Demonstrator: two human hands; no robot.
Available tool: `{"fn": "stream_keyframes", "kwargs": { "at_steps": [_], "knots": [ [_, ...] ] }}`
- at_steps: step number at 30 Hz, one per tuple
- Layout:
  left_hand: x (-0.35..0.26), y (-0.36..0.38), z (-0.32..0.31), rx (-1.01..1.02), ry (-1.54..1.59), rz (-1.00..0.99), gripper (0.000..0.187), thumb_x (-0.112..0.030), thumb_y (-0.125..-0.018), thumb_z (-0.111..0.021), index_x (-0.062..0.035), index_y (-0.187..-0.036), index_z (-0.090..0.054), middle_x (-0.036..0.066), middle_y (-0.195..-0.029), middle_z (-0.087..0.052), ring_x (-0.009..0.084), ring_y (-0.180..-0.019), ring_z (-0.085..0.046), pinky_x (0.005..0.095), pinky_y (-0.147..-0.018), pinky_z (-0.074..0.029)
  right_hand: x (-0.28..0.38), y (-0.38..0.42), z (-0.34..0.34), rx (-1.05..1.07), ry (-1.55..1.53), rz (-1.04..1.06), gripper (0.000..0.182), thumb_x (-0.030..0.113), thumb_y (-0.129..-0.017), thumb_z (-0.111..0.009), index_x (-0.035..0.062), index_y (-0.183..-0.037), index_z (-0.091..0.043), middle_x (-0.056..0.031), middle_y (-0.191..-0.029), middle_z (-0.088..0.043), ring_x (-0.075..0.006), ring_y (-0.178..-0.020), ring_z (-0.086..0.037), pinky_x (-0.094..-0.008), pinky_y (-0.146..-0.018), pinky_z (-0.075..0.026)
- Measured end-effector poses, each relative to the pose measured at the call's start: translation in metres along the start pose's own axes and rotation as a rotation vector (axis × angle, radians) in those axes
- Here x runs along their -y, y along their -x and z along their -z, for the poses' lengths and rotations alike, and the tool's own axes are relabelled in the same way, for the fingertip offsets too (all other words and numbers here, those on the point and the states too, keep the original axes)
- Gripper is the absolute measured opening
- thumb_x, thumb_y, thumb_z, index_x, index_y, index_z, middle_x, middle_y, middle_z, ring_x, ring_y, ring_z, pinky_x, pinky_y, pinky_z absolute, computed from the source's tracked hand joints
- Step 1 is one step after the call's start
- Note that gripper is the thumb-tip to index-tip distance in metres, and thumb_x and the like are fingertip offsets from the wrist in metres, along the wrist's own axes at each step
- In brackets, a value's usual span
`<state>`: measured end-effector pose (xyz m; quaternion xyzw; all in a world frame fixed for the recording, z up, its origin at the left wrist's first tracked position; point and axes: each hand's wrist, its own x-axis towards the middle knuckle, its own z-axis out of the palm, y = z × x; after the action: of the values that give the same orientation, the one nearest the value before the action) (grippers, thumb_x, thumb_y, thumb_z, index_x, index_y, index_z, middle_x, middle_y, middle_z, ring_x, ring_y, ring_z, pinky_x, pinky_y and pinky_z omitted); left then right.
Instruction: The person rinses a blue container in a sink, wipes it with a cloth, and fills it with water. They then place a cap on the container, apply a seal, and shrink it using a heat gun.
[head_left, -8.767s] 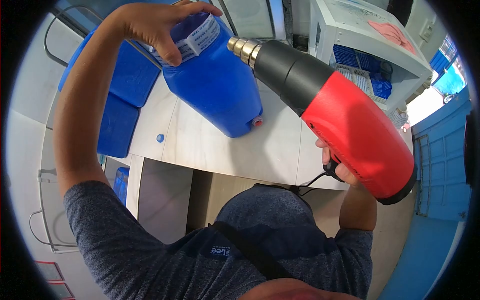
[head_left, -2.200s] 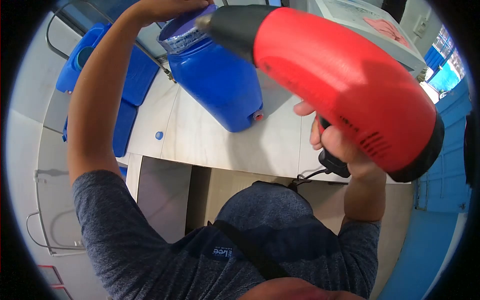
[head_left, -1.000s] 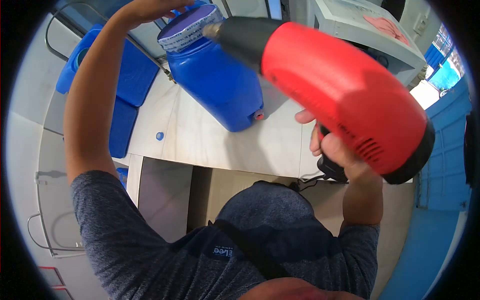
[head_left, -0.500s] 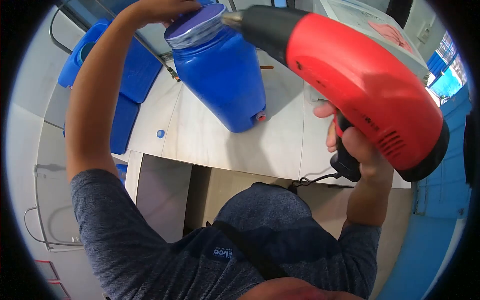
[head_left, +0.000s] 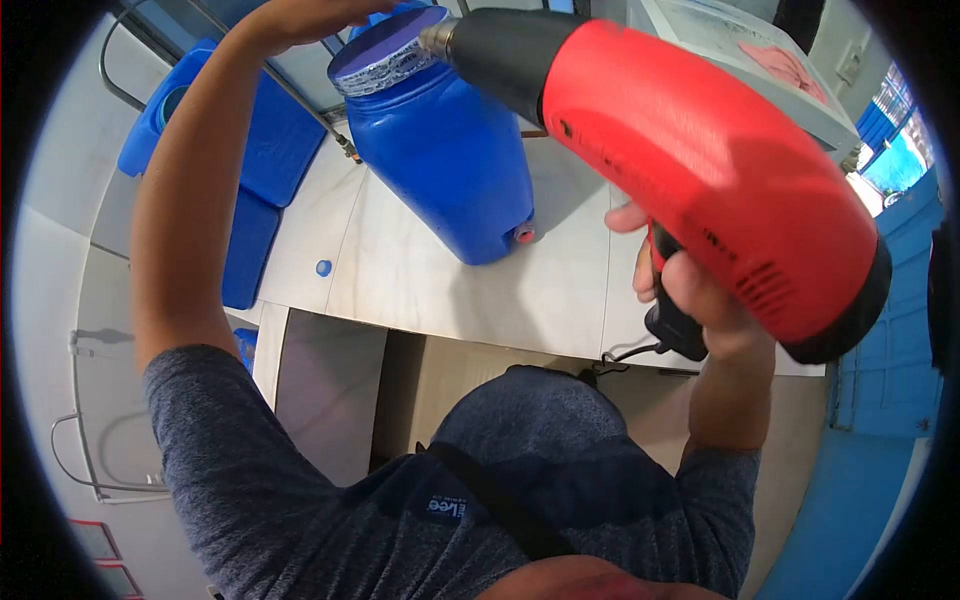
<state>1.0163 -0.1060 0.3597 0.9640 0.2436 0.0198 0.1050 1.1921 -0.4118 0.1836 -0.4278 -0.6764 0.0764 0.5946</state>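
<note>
Right fingers (head_left: pixel 644 275) grip the heat gun (head_left: pixel 700 160) — too close, heat could melt the band (head_left: pixel 385 76). Can't tell if left fingers (head_left: pixel 352 12) hold anything.

left hand (head_left: pixel 318 18) stretched forward, right hand (head_left: pixel 700 295) curled in a grip

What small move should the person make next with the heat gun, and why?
Probably ease the heat gun slightly sideways along the printed band: the right hand grips it with the nozzle at one side of the band, which runs round the visible rim of the blue container.
</note>
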Motion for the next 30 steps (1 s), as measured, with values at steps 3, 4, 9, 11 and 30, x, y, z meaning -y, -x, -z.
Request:
{"fn": "stream_keyframes", "kwargs": {
  "at_steps": [3, 4, 9, 11, 30],
  "knots": [
    [0.002, -0.007, -0.001, 0.041, -0.048, -0.052, 0.048, -0.036, -0.104, -0.048, -0.0035, -0.140, -0.053, 0.017, -0.135, -0.058, 0.0274, -0.123, -0.056, 0.0392, -0.105, -0.045, 0.007, -0.001, 0.007, -0.027, -0.023, -0.038, 0.045, 0.030, -0.090, -0.071, -0.0047, -0.117, -0.064, -0.0144, -0.100, -0.071, -0.0118, -0.061, -0.061, -0.0258, -0.057, -0.052],
    [-0.002, -0.008, -0.003, 0.036, -0.127, -0.050, 0.047, -0.036, -0.104, -0.048, -0.0041, -0.139, -0.054, 0.017, -0.135, -0.059, 0.0274, -0.124, -0.056, 0.0390, -0.106, -0.045, 0.012, 0.003, 0.012, -0.044, -0.073, -0.096, 0.044, 0.030, -0.090, -0.071, -0.0046, -0.116, -0.064, -0.0140, -0.099, -0.071, -0.0115, -0.061, -0.061, -0.0256, -0.057, -0.052],
    [-0.015, -0.006, -0.007, 0.053, -0.198, 0.068, 0.051, -0.042, -0.104, -0.045, -0.0048, -0.138, -0.055, 0.017, -0.135, -0.059, 0.0291, -0.122, -0.057, 0.0393, -0.105, -0.045, 0.026, 0.011, 0.030, -0.148, -0.212, -0.326, 0.037, 0.024, -0.088, -0.073, -0.0025, -0.113, -0.067, -0.0115, -0.096, -0.073, -0.0095, -0.060, -0.062, -0.0244, -0.055, -0.053],
    [0.000, -0.006, -0.008, 0.068, -0.201, 0.221, 0.054, -0.045, -0.105, -0.043, -0.0049, -0.138, -0.055, 0.018, -0.135, -0.059, 0.0303, -0.122, -0.058, 0.0400, -0.105, -0.045, 0.025, 0.018, 0.037, -0.159, -0.272, -0.338, 0.026, 0.014, -0.088, -0.073, 0.0011, -0.111, -0.071, -0.0094, -0.097, -0.074, -0.0076, -0.060, -0.063, -0.0234, -0.055, -0.055],
    [-0.039, 0.010, 0.000, 0.060, -0.081, 0.392, 0.062, -0.060, -0.100, -0.043, -0.0065, -0.129, -0.059, 0.012, -0.112, -0.060, 0.0237, -0.097, -0.060, 0.0372, -0.084, -0.049, 0.026, 0.030, 0.003, -0.110, -0.378, -0.247, 0.061, 0.042, -0.092, -0.065, -0.0088, -0.126, -0.056, -0.0200, -0.105, -0.068, -0.0155, -0.062, -0.059, -0.0285, -0.056, -0.048]
  ]
}}
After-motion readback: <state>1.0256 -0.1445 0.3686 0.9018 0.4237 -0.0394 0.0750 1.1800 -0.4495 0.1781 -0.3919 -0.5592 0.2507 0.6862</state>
